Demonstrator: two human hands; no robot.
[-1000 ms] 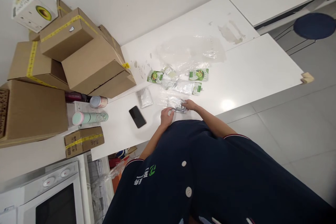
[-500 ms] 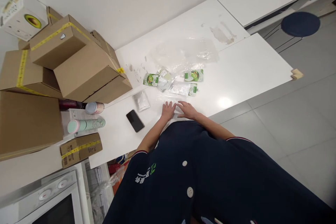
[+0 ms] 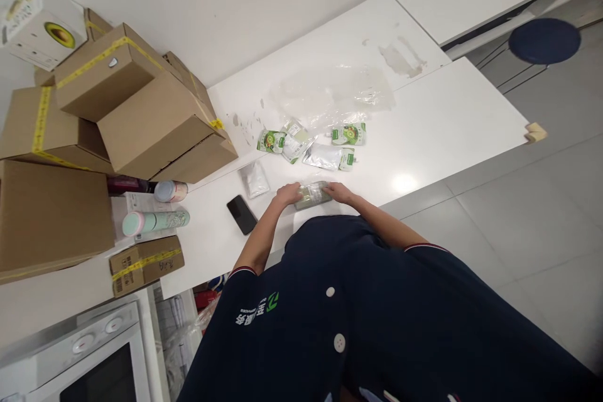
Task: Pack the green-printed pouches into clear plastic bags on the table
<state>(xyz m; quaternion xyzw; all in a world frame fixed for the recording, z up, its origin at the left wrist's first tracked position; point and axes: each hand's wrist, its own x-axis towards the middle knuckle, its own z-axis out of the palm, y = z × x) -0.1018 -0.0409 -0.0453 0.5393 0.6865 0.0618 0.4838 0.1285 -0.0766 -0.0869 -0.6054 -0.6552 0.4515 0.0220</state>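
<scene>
My left hand (image 3: pixel 288 193) grips one end of a greenish flat packet (image 3: pixel 313 196) with a shiny clear wrapping, near the table's front edge. At its opposite end, my right hand (image 3: pixel 339 191) is closed on the same packet. Beyond them lie several spouted pouches: a green-and-white pouch with fruit pictures (image 3: pixel 271 142) on the left, a pale label-side pouch (image 3: pixel 296 139) beside it, a silver-backed pouch (image 3: pixel 324 156) and another fruit-printed pouch (image 3: pixel 348 134) on the right. A crumpled clear plastic sheet (image 3: pixel 320 91) spreads behind the pouches.
On the white table (image 3: pixel 424 125) a black phone (image 3: pixel 242 215) and a small white packet (image 3: pixel 255 180) lie left of my hands. Cardboard boxes (image 3: pixel 155 125) are stacked at the left, near a mint-green bottle (image 3: pixel 155 222) and a jar (image 3: pixel 170 191). A blue stool (image 3: pixel 545 41) stands far right.
My hands, spread over clear plastic before, have moved slightly apart and now hold the greenish packet between them. The clear plastic that overlapped the silver-backed pouch no longer covers it.
</scene>
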